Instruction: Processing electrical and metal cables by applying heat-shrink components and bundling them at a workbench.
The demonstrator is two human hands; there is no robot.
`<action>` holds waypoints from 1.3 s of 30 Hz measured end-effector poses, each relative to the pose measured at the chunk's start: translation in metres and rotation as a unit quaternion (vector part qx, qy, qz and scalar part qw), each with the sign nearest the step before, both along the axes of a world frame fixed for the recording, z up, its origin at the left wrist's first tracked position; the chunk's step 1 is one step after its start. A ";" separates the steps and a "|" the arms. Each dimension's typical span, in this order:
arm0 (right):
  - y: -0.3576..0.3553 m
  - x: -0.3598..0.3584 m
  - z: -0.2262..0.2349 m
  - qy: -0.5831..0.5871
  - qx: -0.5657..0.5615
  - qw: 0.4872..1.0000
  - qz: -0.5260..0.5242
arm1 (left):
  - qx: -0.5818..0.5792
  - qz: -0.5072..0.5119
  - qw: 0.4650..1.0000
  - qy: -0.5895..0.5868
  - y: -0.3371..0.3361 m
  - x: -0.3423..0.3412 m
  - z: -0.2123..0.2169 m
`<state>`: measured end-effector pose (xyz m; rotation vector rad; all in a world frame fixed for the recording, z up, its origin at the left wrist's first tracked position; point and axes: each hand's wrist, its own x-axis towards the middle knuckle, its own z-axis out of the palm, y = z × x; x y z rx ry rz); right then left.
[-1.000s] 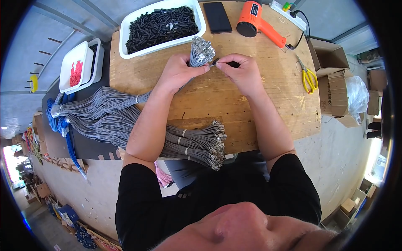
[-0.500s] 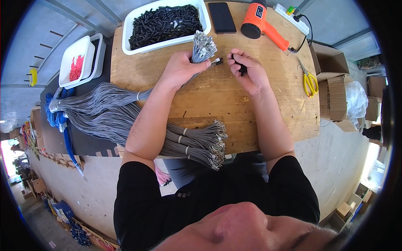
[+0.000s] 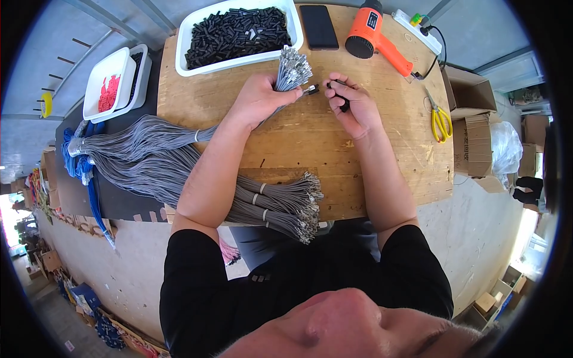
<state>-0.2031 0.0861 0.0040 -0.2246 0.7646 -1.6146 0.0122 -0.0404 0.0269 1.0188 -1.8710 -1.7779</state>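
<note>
Since a moment ago the right hand, pinching a small black sleeve, drew back from the cable bundle gripped in the left hand. Beyond them (across the bench) sit a white tray of black pieces, a phone and an orange heat gun.

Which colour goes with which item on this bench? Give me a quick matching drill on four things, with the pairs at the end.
Things:
1. heat gun
2. scissors
3. phone
4. cable bundle held in the left hand

Colours:
a. grey
b. yellow handles
c. orange
d. black

Pairs: 1-c, 2-b, 3-d, 4-a
</note>
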 end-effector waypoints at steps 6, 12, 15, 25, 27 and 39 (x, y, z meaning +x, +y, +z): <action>-0.001 0.009 0.006 0.028 0.035 0.999 -0.011 | 0.002 -0.002 0.999 0.033 0.001 0.001 -0.002; 0.000 0.019 0.006 0.115 0.032 0.993 -0.016 | 0.014 -0.018 1.000 0.012 -0.001 0.004 0.002; 0.002 0.023 0.005 0.139 0.026 0.990 -0.024 | 0.012 -0.020 1.000 0.004 -0.001 0.003 0.005; 0.003 0.024 0.012 0.182 0.002 0.983 0.000 | 0.020 -0.020 1.000 0.013 -0.002 0.005 0.005; 0.004 0.024 0.012 0.183 -0.008 0.983 0.002 | 0.014 -0.018 1.000 0.012 -0.002 0.005 0.005; 0.005 0.024 0.015 0.219 -0.010 0.976 -0.008 | -0.007 -0.005 1.000 0.030 0.002 0.004 0.006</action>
